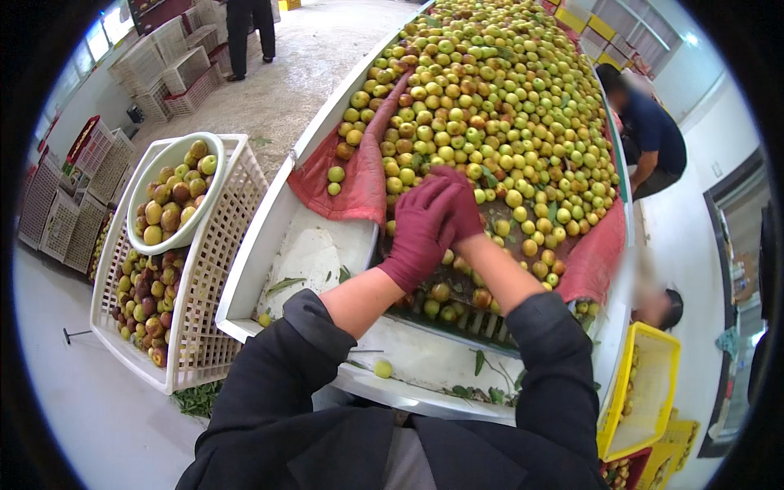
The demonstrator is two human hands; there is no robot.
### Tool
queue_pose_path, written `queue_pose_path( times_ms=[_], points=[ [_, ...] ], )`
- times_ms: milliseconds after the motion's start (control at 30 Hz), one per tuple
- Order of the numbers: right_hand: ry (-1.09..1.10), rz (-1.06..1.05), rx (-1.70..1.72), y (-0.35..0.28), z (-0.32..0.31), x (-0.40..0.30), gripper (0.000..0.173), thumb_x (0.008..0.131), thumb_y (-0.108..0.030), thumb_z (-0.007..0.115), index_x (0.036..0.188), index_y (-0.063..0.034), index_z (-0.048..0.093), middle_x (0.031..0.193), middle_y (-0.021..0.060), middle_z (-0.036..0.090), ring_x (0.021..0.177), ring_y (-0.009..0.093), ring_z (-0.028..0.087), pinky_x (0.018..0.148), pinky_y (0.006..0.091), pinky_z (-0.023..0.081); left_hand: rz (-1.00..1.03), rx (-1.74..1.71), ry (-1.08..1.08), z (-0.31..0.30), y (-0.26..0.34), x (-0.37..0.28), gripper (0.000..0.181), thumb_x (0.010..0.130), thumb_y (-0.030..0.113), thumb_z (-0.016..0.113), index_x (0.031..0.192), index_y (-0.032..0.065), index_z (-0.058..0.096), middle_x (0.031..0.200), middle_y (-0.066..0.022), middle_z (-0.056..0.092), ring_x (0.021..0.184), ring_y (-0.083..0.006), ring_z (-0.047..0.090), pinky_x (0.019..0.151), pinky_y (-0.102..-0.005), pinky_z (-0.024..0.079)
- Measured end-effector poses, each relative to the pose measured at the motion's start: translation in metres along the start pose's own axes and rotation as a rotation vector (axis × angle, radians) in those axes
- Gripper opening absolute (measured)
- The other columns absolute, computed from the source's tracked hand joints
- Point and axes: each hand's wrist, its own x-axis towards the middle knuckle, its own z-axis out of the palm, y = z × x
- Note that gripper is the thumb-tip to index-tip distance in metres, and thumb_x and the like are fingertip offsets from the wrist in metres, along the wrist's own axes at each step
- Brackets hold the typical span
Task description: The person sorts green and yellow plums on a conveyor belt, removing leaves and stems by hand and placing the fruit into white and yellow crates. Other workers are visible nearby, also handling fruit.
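Note:
My left hand (418, 239) and my right hand (463, 205), both in maroon gloves, are pressed together above the near end of a sorting table. The left fingers lie over the right hand; anything between the palms is hidden. Beyond and below them spreads a large heap of green and reddish-brown fruits (484, 116) that look like fresh jujubes. Red padded cloth (352, 196) lines the left side of the heap, and another red cloth flap (594, 251) hangs on the right. Under my forearms, several fruits rest near a slatted grate (484, 323).
A white plastic crate (211, 263) of darker fruits stands left, with a pale round basin (136, 226) of fruits on top. At lower right is a yellow crate (655, 392). Two people (658, 138) (655, 303) are along the right side; another person (245, 37) stands far left.

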Motion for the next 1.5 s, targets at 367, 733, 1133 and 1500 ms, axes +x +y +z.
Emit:
queue_pose_path(
  times_ms=[367, 733, 1133, 1500],
  points=[
    [-0.409, 0.217, -0.506, -0.006, 0.063, 0.078, 0.037, 0.081, -0.042, 0.056, 0.117, -0.0317, 0.058, 0.132, 0.0053, 0.046, 0.126, 0.031, 0.038, 0.102, 0.0606, 0.027, 0.024, 0.010, 0.003, 0.004, -0.006, -0.001, 0.043, 0.076, 0.009, 0.062, 0.119, 0.0084, 0.057, 0.122, -0.0144, 0.054, 0.118, -0.0335, 0.047, 0.104, -0.0459, 0.031],
    [-0.416, 0.043, -0.545, -0.035, 0.013, -0.066, 0.063, 0.075, -0.048, 0.062, 0.132, -0.0247, 0.049, 0.142, 0.0029, 0.040, 0.134, 0.036, 0.028, 0.102, 0.0695, 0.015, -0.380, -0.002, -0.081, 0.044, -0.058, -0.027, 0.054, 0.086, 0.030, 0.061, 0.128, 0.0009, 0.047, 0.133, -0.0301, 0.040, 0.124, -0.0434, 0.040, 0.104, -0.0449, 0.033],
    [0.171, 0.242, -0.398, 0.185, -0.125, -0.028, 0.045, 0.082, -0.031, 0.067, 0.121, -0.0102, 0.058, 0.134, 0.0203, 0.048, 0.126, 0.033, 0.043, 0.104, 0.0417, 0.036, -0.432, -0.067, -0.153, 0.039, -0.050, -0.029, 0.052, 0.085, 0.030, 0.063, 0.127, 0.0029, 0.049, 0.133, -0.0263, 0.043, 0.123, -0.0402, 0.043, 0.103, -0.0427, 0.036],
    [-0.068, 0.335, -0.365, 0.123, -0.028, 0.046, 0.050, 0.075, -0.064, 0.056, 0.110, -0.0300, 0.067, 0.128, 0.0109, 0.054, 0.115, 0.032, 0.053, 0.099, 0.0416, 0.040, -0.371, -0.086, -0.036, 0.034, -0.056, -0.027, 0.053, 0.087, 0.026, 0.062, 0.130, 0.0011, 0.045, 0.136, -0.0256, 0.040, 0.127, -0.0398, 0.039, 0.105, -0.0427, 0.033]
  ],
)
